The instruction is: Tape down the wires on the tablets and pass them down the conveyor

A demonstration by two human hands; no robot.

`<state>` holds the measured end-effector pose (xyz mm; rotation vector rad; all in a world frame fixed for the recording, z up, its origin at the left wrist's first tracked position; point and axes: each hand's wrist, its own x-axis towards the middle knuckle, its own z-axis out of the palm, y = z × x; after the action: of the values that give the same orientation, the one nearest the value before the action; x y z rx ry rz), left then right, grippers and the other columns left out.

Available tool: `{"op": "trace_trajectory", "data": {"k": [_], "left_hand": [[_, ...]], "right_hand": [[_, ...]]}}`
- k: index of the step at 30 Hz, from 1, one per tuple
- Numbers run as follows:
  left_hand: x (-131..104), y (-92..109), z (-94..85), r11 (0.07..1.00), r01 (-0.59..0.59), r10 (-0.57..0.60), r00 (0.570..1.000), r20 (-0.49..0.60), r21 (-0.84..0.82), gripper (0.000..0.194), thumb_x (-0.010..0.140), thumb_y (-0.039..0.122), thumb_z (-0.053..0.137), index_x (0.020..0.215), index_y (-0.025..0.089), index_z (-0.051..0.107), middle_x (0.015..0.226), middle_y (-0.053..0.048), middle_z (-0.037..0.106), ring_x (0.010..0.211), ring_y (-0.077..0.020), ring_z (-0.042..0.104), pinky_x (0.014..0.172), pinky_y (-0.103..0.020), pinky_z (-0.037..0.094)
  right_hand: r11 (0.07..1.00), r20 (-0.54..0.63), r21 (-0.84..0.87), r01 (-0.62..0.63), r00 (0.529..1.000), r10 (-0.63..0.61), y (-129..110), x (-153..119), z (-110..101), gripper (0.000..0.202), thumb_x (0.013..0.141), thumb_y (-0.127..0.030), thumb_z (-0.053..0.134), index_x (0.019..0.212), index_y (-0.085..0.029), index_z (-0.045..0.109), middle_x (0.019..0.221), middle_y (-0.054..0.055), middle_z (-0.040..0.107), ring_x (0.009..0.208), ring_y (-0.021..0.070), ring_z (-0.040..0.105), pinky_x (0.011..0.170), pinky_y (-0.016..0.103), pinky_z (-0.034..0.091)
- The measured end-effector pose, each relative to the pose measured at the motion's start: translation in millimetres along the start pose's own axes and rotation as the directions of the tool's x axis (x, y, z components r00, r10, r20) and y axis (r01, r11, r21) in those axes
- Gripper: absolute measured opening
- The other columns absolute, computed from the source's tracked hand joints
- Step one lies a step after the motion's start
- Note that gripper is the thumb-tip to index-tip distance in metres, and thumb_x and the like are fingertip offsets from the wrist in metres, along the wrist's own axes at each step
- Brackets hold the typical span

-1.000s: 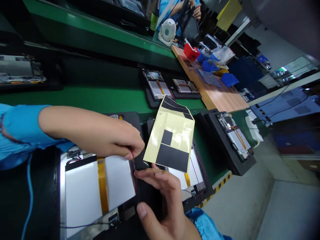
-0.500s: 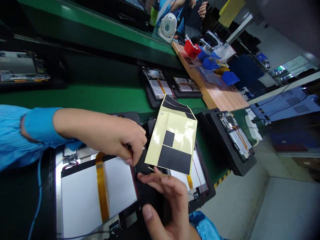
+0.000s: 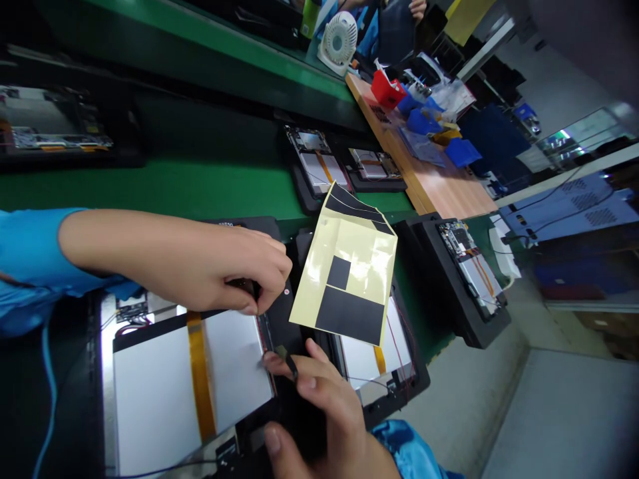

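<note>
Left hand (image 3: 239, 269) curled, fingertips pinched at white pack's (image 3: 234, 356) upper right edge; we can't tell on what. Right hand (image 3: 329, 412) half open, thumb apart, dark strip (image 3: 288, 361) at its fingers. Pack lies left of yellow sheet (image 3: 308, 293). Round sticker (image 3: 286, 292) between: too small for us to read.

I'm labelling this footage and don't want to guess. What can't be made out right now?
Head view, all four:
What, if anything, the left hand pinches: hidden by its own fingers.
Exact shape of the dark piece at the right hand: small and blurred.
Rest of the far-left device: cut off by the left edge.
Most of the co-worker: cut off by the top edge.
</note>
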<state>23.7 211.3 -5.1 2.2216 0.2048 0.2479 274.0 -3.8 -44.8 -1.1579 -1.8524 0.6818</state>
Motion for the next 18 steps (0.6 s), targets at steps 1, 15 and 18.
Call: {"op": "trace_trajectory", "data": {"k": [1,15,18], "left_hand": [[-1.9,-2.3,0.9,1.0,-0.007,0.007,1.0,-0.016,-0.004,0.026,0.101,0.006,0.064,0.09,0.029,0.071,0.099,0.003,0.075,0.095,-0.0176,0.067,0.084,-0.022,0.047],[-1.5,17.8,19.5,0.974,-0.178,0.195,0.974,-0.117,0.137,0.052,0.075,-0.016,0.047,0.09,0.029,0.068,0.096,0.006,0.081,0.096,-0.0193,0.072,0.089,-0.026,0.049],[-2.8,20.3,19.7,0.963,-0.184,0.21,0.97,-0.123,0.196,0.054,0.075,-0.018,0.046,0.089,0.028,0.071,0.091,0.005,0.081,0.087,-0.0192,0.072,0.086,-0.025,0.051]], "right_hand": [[0.999,-0.017,-0.032,-0.019,1.0,0.018,-2.6,0.3,2.2,0.063,0.104,-0.024,0.077,0.159,-0.038,0.051,0.132,0.006,0.084,0.123,0.0299,0.086,0.128,0.056,0.059],[0.997,0.092,-0.058,-0.043,0.995,0.048,-8.5,-0.7,0.5,0.066,0.109,-0.044,0.076,0.167,-0.042,0.045,0.141,0.01,0.079,0.136,0.0373,0.078,0.116,0.058,0.069],[0.996,0.165,0.0,-0.085,0.983,0.084,-9.1,4.8,-10.4,0.07,0.108,-0.044,0.078,0.168,-0.044,0.042,0.146,0.01,0.076,0.137,0.0355,0.078,0.116,0.055,0.068]]}}
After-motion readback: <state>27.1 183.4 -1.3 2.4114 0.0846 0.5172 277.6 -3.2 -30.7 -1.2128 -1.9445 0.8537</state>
